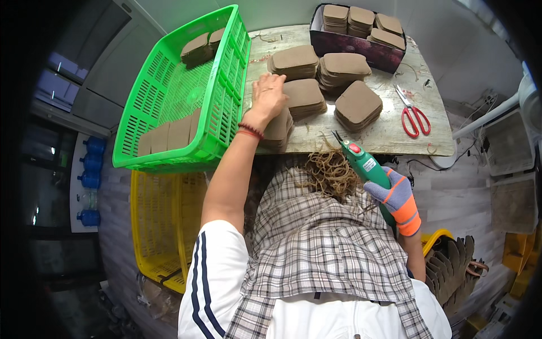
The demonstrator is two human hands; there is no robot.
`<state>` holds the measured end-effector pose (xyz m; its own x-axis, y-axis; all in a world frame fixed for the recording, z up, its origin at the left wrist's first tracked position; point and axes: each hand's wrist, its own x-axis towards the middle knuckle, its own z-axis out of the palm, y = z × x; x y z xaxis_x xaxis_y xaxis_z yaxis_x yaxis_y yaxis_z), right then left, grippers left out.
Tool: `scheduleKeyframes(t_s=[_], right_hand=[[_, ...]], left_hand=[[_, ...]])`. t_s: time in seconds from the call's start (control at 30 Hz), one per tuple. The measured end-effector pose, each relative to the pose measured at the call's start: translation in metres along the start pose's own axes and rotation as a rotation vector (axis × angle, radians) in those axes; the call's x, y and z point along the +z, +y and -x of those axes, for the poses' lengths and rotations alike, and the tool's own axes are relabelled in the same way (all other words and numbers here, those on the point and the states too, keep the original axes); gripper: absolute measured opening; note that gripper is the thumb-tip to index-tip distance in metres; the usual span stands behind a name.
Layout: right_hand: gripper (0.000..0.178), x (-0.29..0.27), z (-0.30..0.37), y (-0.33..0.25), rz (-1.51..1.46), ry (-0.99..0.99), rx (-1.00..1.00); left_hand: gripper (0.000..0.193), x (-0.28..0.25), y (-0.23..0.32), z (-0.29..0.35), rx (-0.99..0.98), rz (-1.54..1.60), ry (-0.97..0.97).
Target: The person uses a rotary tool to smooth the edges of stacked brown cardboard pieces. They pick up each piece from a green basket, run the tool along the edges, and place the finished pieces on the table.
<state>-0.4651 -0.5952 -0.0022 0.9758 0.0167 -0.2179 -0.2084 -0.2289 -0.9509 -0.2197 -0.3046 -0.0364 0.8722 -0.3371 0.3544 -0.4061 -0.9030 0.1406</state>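
Five stacks of flat, matte brown, round-cornered pads (305, 93) sit on the worn, pale wood-look tabletop (415, 85), approx. upper centre of frame; more of the same lie in the bright green slatted plastic crate (224, 99), upper left. Left hand (270, 97), bare, is among the stacks just left of centre, fingers bent & close together; palm side's hidden, so can't tell if they're clamped on anything. Right hand (400, 198), in a grey-and-orange fabric glove, right of centre, has its fingers wrapped round the green handheld tool w/ red button (368, 164), slim tips aimed to upper left.

Handling (my guess, going by looks): single pad light, fairly stiff, not fragile, matte faces so prob. not slippery. Full stack heavier & apt to shear, as edges sit uneven. Best hold: thumb vs. fingers on opp. sides, low down, squeezing whole pile. Tool: rigid, mod. wt.; grip mid-body, clear of tips.
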Motion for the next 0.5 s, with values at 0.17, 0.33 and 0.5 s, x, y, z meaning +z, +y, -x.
scheduleKeyframes(t_s=[0.17,0.33,0.5], right_hand=[[0.031,-0.003,0.002,-0.005,0.022,0.034,0.029],[0.045,-0.005,-0.002,0.000,0.009,0.028,0.058],[0.043,-0.003,-0.003,-0.002,-0.054,0.061,0.037]], left_hand=[[0.076,0.008,0.006,-0.023,-0.030,-0.001,-0.219],[0.044,-0.005,0.010,-0.020,-0.020,0.059,0.066],[0.032,-0.034,0.023,-0.012,-0.393,1.028,-0.011]])
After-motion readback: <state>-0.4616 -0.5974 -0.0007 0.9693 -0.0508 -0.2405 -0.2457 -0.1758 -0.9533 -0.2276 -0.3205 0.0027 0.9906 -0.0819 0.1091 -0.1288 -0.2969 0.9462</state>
